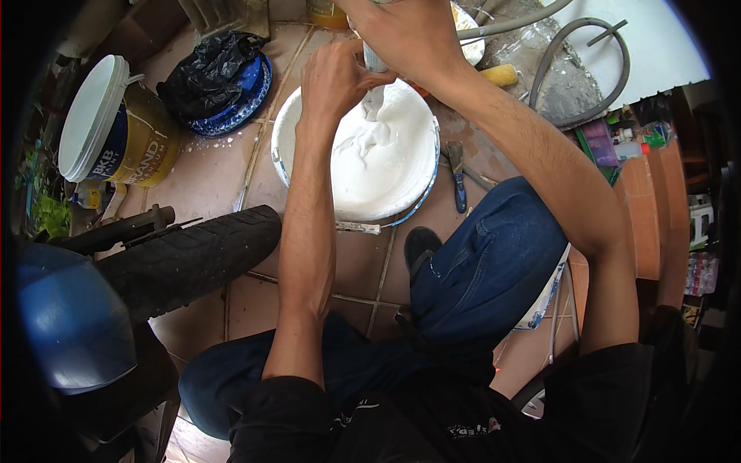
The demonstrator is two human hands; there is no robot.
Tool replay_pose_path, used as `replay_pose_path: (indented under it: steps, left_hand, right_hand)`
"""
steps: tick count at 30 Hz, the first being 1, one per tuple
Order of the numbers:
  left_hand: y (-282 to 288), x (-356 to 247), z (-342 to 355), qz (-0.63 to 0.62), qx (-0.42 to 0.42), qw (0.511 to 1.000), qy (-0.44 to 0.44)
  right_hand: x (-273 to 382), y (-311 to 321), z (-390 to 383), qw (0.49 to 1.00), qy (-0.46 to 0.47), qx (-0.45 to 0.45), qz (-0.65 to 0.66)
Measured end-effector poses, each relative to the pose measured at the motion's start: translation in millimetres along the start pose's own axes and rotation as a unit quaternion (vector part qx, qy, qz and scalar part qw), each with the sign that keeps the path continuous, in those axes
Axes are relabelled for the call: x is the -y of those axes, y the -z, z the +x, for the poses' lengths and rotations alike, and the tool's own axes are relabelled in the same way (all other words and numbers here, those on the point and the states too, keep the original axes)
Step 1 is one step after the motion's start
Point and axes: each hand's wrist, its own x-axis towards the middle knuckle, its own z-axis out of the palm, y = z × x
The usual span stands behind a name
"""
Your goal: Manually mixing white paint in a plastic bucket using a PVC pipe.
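A bucket of thick white paint (369,162) stands between my legs. A pale upright shaft (375,58) dips into it from the top of the view, its lower part coated white. My left hand (333,77) is closed round the shaft just over the bucket's far rim. My right hand (409,38) is closed on it higher up; what is above that is cut off by the frame's edge. A putty knife (458,177) lies on the tiles right of the bucket, and a yellow roller (499,76) lies behind it.
Tiled floor (251,174). A yellow bucket with white lid (135,139) and a blue lid with black plastic bag (216,85) are at the left; a motorbike's tyre (193,262) is near my left arm. A hose loop (540,69), orange steps (648,208) and small bottles (629,150) are at the right.
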Motion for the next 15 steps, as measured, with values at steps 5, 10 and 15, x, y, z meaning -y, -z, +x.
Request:
replay_pose_path:
  steps: [5,10,15]
  left_hand:
    - [-3,17,-3,-0.159,0.101,0.982,-0.033]
    - [19,16,-3,-0.104,0.24,0.965,0.007]
    - [48,13,0,-0.065,0.296,0.952,0.053]
  right_hand:
    - [3,-8,-3,0.999,-0.034,0.018,-0.018]
    - [6,-4,-2,0.993,-0.091,0.069,0.025]
    - [12,-7,4,0.993,-0.099,0.026,0.064]
